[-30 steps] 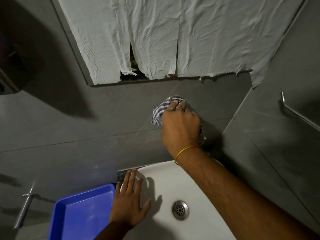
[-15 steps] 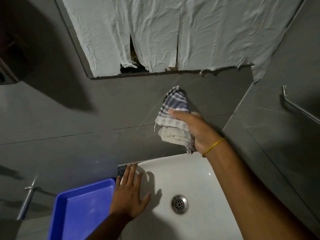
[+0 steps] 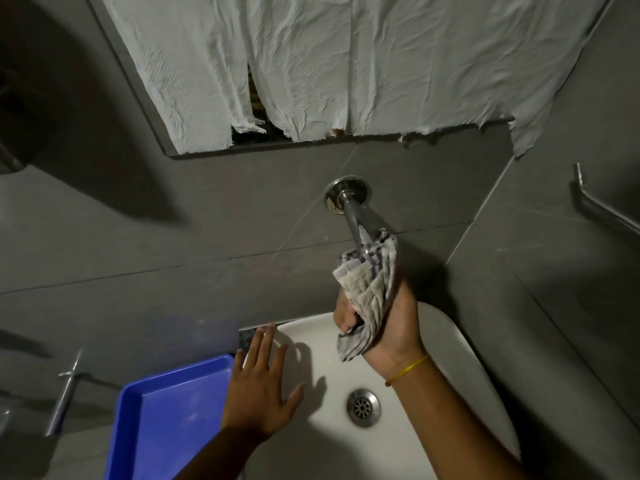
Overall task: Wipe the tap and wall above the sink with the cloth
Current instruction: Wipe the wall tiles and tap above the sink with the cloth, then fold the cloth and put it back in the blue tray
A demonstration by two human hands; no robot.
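Right hand is closed round the soft, limp cloth, bunched over the tap; its slick spout is probably hidden beneath. Left hand lies spread flat on the sink rim.

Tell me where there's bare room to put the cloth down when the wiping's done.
The blue tray left of the sink lies bare. The basin floor around the drain is free between the two arms. The sink's left rim is taken by the left hand, and under the tap the right hand grips the cloth.
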